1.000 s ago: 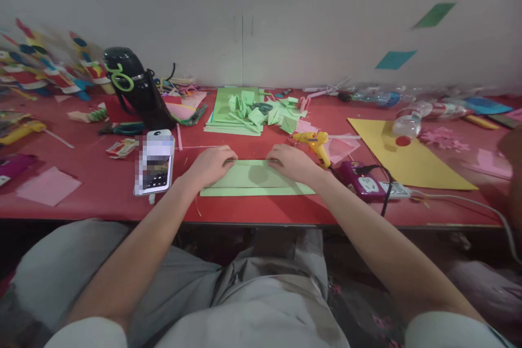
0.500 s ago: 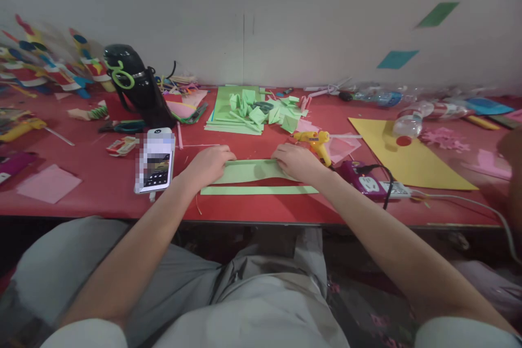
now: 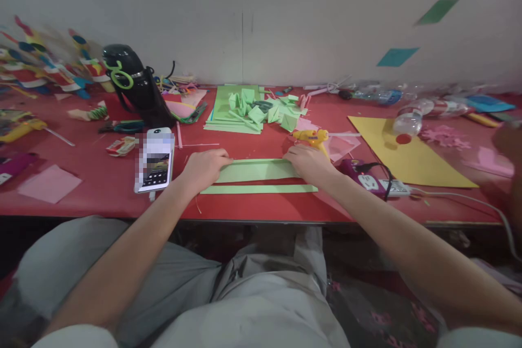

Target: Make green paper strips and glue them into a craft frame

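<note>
A long light-green paper sheet [image 3: 258,171] lies on the red tabletop in front of me, with a narrow fold along its far edge. My left hand [image 3: 207,167] is closed at the left end of that fold, its fingers pinching the paper. At the right end, my right hand [image 3: 309,162] has its fingers bent over the same folded edge. Just nearer to me rests a separate narrow green paper strip [image 3: 258,189], touched by neither hand. Beyond my right hand sits a yellow hot glue gun [image 3: 314,136], partly hidden by it.
Folded green paper pieces [image 3: 256,114] are heaped on green sheets at the back. On the left stand a phone [image 3: 155,163] and a black bottle [image 3: 138,84]. To the right are a purple power adapter [image 3: 364,176] with a cable, yellow card [image 3: 428,168] and plastic bottles [image 3: 408,122].
My right hand has slid right along the folded edge, and my left hand has shifted slightly left. The green sheet now lies flatter, its near edge less bowed.
</note>
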`<state>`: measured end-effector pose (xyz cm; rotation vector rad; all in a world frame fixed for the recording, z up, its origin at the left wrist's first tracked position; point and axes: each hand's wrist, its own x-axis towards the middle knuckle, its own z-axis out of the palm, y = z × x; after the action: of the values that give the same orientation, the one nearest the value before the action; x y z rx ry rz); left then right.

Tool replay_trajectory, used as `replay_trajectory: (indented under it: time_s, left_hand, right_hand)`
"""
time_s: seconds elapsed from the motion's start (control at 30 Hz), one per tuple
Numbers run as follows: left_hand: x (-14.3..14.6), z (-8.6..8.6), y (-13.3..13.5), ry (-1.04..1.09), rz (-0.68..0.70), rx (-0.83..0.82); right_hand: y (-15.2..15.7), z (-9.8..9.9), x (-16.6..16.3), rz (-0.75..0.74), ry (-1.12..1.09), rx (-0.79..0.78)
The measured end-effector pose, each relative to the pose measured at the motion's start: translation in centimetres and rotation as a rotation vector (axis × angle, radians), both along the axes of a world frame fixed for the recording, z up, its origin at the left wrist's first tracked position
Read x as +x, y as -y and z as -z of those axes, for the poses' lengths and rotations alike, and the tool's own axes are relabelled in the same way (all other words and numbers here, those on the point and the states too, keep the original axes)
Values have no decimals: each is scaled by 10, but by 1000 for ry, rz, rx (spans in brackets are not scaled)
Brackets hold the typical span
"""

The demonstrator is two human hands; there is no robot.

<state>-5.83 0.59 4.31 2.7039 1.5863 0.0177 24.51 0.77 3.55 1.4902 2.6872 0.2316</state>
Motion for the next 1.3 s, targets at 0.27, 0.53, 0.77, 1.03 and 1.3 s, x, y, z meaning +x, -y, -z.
replay_trajectory:
  time_s: [0.27,0.53,0.77,1.03,1.3]
  left_hand:
    - [7,2,14,-74,5,22]
    - [32,13,33,-13,-37,-68]
    - [35,17,38,40,-78,-160]
    - [37,16,39,48,-84,-181]
    - [34,15,39,64,-80,-214]
  right_hand:
    - [20,-8,-22,147,122,-16]
    - [35,0,-35,251,34,-44]
    - [39,11,-30,258,-116,-17]
    - [41,11,-60,215,-181,-33]
    - [44,18,-77,72,-270,-121]
